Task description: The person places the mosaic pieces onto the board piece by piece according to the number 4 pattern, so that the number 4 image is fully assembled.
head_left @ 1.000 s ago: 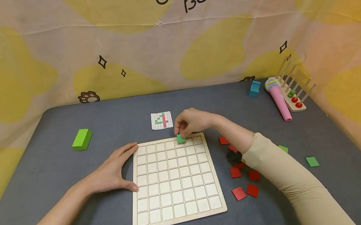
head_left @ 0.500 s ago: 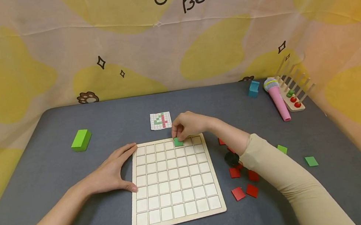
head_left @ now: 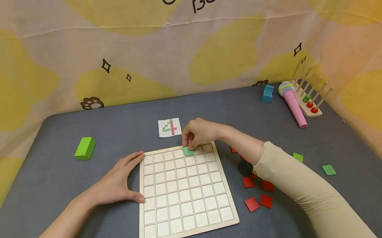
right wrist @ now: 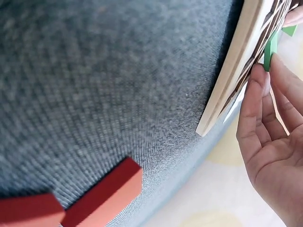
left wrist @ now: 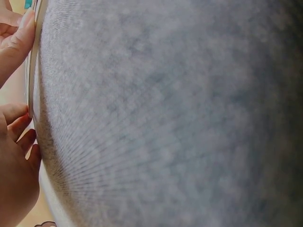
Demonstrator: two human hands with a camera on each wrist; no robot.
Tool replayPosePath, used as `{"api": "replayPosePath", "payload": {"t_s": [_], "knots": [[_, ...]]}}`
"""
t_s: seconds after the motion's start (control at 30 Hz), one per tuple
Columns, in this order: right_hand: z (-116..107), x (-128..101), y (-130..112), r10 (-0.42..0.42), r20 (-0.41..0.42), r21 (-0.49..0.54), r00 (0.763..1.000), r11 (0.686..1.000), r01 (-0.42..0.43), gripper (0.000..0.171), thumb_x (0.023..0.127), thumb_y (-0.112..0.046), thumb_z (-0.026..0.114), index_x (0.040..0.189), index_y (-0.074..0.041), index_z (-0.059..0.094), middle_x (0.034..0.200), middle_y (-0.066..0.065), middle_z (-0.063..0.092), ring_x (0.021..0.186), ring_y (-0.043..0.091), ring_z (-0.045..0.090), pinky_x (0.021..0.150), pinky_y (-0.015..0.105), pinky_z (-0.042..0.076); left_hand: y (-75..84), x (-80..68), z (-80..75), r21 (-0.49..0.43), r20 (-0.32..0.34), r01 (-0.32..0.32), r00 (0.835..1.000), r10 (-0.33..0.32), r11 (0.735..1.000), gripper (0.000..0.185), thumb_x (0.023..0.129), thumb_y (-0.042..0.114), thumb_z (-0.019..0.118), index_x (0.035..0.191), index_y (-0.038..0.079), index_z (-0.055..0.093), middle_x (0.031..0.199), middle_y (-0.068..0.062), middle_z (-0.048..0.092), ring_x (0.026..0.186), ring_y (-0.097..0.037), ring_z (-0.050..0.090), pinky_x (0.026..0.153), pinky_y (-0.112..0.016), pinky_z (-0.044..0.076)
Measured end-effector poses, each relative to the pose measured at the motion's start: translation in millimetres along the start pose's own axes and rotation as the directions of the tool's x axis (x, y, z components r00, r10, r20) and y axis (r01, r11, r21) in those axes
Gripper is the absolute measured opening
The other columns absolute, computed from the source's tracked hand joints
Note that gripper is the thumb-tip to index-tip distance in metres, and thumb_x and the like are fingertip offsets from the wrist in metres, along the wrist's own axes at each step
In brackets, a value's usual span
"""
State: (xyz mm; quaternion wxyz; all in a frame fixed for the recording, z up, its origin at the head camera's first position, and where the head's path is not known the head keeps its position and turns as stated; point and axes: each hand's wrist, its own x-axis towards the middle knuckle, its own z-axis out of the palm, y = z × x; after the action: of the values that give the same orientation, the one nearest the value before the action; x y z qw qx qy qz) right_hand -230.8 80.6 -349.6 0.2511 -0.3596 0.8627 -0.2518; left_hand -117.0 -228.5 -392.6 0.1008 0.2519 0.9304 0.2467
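Observation:
A light wooden grid board [head_left: 184,185] of square cells lies flat on the dark table. My right hand [head_left: 201,130] pinches a green square tile [head_left: 188,151] between thumb and fingertips at the board's far row, right of its middle. In the right wrist view, the tile [right wrist: 270,52] stands partly above the grid, so I cannot tell whether it is fully seated. My left hand [head_left: 117,181] rests along the board's left edge, thumb and fingers spread apart. It touches the far left corner with the fingers and the side with the thumb.
Behind the board lies a card [head_left: 169,127] with a red and green grid pattern. Several red tiles [head_left: 252,204] and two green tiles [head_left: 329,170] lie right. A green block [head_left: 85,148], blue block [head_left: 267,93], pink microphone [head_left: 295,105] and pegged rack [head_left: 312,110] stand farther out.
My right hand has moved slightly left and toward me, lowering the green tile into the far row. The left hand stays at the board's edge.

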Motion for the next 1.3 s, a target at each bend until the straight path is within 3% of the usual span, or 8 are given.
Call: {"api": "replayPosePath", "payload": {"t_s": [0.57, 0.77, 1.03, 1.3], "knots": [[-1.6, 1.3, -3.1, -0.014, 0.007, -0.029, 1.000, 0.999, 0.014, 0.008, 0.084, -0.008, 0.074, 0.089, -0.013, 0.076, 0.076, -0.004, 0.067, 0.068, 0.007, 0.054, 0.066, 0.019, 0.043, 1.0, 0.0, -3.7, 0.013, 0.010, 0.026, 1.000, -0.026, 1.000, 0.126, 0.057, 0.069, 0.083, 0.153, 0.006, 0.033, 0.160, -0.014, 0.029, 0.144, -0.038, 0.031, 0.109, -0.060, 0.036], [-5.7, -3.4, 2.0, -0.023, -0.035, -0.055, 0.999, 0.998, 0.022, 0.011, 0.084, -0.011, 0.076, 0.095, -0.013, 0.074, 0.075, -0.003, 0.063, 0.069, 0.009, 0.053, 0.068, 0.022, 0.043, 2.0, 0.3, -3.8, 0.012, 0.015, 0.025, 1.000, -0.025, 1.000, 0.125, 0.057, 0.068, 0.083, 0.153, 0.005, 0.034, 0.160, -0.014, 0.030, 0.144, -0.038, 0.031, 0.109, -0.060, 0.036], [-26.3, -33.1, 22.4, 0.003, -0.096, -0.026, 0.995, 1.000, -0.006, 0.016, 0.084, -0.010, 0.076, 0.100, -0.011, 0.074, 0.080, -0.001, 0.065, 0.074, 0.012, 0.057, 0.071, 0.025, 0.046, 2.9, 1.4, -3.7, 0.010, 0.017, 0.025, 1.000, -0.025, 1.000, 0.124, 0.057, 0.067, 0.084, 0.152, 0.004, 0.034, 0.159, -0.014, 0.030, 0.144, -0.039, 0.031, 0.109, -0.060, 0.035], [-43.4, -75.6, 56.8, 0.099, -0.111, 0.026, 0.989, 0.995, -0.097, 0.018, 0.085, -0.011, 0.075, 0.103, -0.008, 0.073, 0.088, 0.004, 0.072, 0.080, 0.012, 0.065, 0.076, 0.026, 0.053, 2.5, 0.8, -3.0, 0.012, 0.016, 0.025, 1.000, -0.025, 1.000, 0.124, 0.057, 0.068, 0.083, 0.152, 0.004, 0.035, 0.159, -0.015, 0.031, 0.144, -0.039, 0.032, 0.109, -0.060, 0.036]]}}
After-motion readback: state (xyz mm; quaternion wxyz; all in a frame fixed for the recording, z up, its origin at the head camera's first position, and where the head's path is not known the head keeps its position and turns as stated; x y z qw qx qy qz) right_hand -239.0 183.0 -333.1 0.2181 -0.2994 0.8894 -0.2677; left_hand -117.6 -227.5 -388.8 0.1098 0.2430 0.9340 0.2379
